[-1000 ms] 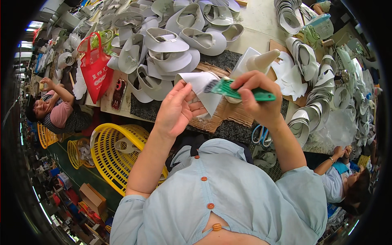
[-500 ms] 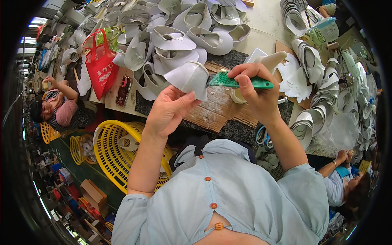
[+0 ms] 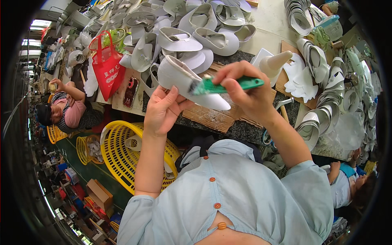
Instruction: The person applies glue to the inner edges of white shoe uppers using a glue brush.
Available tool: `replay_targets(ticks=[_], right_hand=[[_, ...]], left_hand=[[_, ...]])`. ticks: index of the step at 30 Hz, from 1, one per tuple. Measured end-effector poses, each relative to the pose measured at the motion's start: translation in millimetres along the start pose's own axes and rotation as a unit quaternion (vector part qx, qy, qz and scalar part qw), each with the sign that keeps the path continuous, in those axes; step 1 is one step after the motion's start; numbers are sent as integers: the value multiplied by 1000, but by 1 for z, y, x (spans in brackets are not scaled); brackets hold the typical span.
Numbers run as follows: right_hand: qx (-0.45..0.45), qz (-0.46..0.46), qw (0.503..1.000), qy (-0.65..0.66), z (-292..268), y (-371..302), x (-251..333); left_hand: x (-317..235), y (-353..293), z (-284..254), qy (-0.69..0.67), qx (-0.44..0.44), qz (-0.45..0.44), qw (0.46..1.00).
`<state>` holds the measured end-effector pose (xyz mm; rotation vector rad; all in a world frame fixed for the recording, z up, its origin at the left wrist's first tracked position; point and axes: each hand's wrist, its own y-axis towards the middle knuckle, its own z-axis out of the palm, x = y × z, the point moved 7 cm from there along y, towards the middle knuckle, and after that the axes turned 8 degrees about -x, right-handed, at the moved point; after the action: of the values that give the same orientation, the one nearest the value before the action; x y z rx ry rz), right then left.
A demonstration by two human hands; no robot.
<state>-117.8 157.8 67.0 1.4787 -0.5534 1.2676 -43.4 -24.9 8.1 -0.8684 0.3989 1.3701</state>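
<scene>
A white shoe upper (image 3: 173,75) is pinched in the fingers of my left hand (image 3: 164,110), toe end tilted down to the right. My right hand (image 3: 249,92) grips a green-handled brush (image 3: 250,83); its dark bristles touch the upper's edge, blurred by motion. Beneath both hands lies a worn, stained piece of cardboard (image 3: 212,118) on a dark speckled slab (image 3: 249,132). Just beyond my right hand stands a cream, cone-shaped object (image 3: 276,63) on a white base.
Many white uppers (image 3: 220,41) are heaped at the far side. Stacked white pieces (image 3: 312,126) line the right. A red bag (image 3: 107,69) and a phone (image 3: 130,93) lie left, above a yellow basket (image 3: 116,153). Co-workers sit left (image 3: 75,108) and right (image 3: 341,185).
My left hand has turned the upper, so its long side and toe now show. The brush has shifted left onto its edge, and my right hand has moved left with it.
</scene>
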Motion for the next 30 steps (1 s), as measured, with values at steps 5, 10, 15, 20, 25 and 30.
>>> replay_targets(ticks=[5, 10, 15, 20, 25, 30], right_hand=[[-38, 62, 995, 63, -8, -15, -10], [-49, 20, 997, 52, -7, -24, -17], [-38, 119, 986, 107, -25, -25, -36], [-75, 118, 978, 156, -32, -25, -28], [-85, 151, 973, 152, -32, -43, -37], [-156, 150, 963, 164, -34, -46, -37]], left_hand=[[11, 2, -31, -226, -19, -15, 974], [18, 2, -14, -241, 13, -22, 970], [22, 0, -26, -278, 39, -30, 959], [22, -3, -10, -225, 94, -37, 969], [24, -3, -13, -241, 83, -41, 966], [23, -4, -12, -264, 94, -43, 959]])
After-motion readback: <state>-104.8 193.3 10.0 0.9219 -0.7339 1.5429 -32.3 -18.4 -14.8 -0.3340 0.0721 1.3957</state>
